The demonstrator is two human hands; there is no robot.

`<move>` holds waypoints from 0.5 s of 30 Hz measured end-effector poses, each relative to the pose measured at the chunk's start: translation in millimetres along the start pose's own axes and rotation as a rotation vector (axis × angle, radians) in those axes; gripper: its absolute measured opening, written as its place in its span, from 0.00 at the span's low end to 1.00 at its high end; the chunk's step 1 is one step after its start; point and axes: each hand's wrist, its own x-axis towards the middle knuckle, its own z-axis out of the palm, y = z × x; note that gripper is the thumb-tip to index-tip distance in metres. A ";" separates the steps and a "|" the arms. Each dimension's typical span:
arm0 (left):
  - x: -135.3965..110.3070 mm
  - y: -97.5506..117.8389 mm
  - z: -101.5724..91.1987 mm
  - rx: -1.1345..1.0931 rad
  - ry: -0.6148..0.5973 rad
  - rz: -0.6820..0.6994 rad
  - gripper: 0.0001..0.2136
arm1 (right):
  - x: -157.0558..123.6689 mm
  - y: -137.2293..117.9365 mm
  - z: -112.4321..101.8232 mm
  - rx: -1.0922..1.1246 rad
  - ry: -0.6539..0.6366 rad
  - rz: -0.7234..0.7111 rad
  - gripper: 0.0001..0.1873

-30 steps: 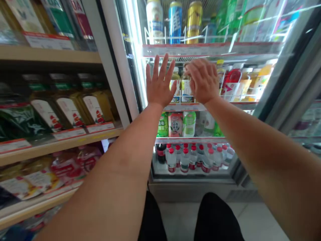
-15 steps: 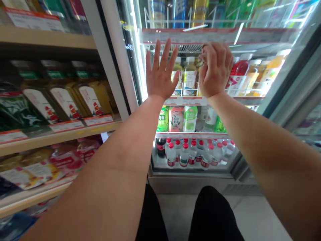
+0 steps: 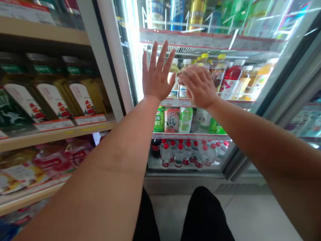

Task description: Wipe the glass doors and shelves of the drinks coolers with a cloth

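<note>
My left hand (image 3: 156, 81) lies with its fingers spread against the glass door of a lit drinks cooler, holding nothing. To its right, my right hand (image 3: 199, 85) is bent over and pressed toward the same glass. A crumpled cloth is in its grip, now almost wholly hidden under the fingers. Behind the hands, through the glass, stand pale yellow bottles, yellow-capped bottles (image 3: 221, 63) and a red drink bottle (image 3: 230, 78) on the middle shelf.
Green and pink bottles (image 3: 172, 119) stand on a lower cooler shelf, with red-capped water bottles (image 3: 179, 155) at the bottom. Cans (image 3: 177, 15) fill the top shelf. To the left, wooden shelves (image 3: 57, 134) hold amber bottles (image 3: 82, 98). The cooler's metal door frame (image 3: 250, 134) runs at right.
My right hand has swept left and slightly down across the glass, closer to my left hand, uncovering the yellow-capped bottles. My left hand keeps its spread pose. The view has shifted slightly.
</note>
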 end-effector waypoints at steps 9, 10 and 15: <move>-1.0 0.7 -0.4 0.088 0.001 0.016 0.35 | 4.9 20.0 -14.1 -0.075 0.175 0.094 0.26; -1.1 0.7 -0.3 0.087 0.007 0.021 0.34 | 7.9 21.9 -16.9 -0.063 0.119 0.031 0.26; -1.3 0.7 -0.5 0.001 0.011 0.011 0.34 | 26.9 34.6 -32.1 -0.107 0.294 0.259 0.27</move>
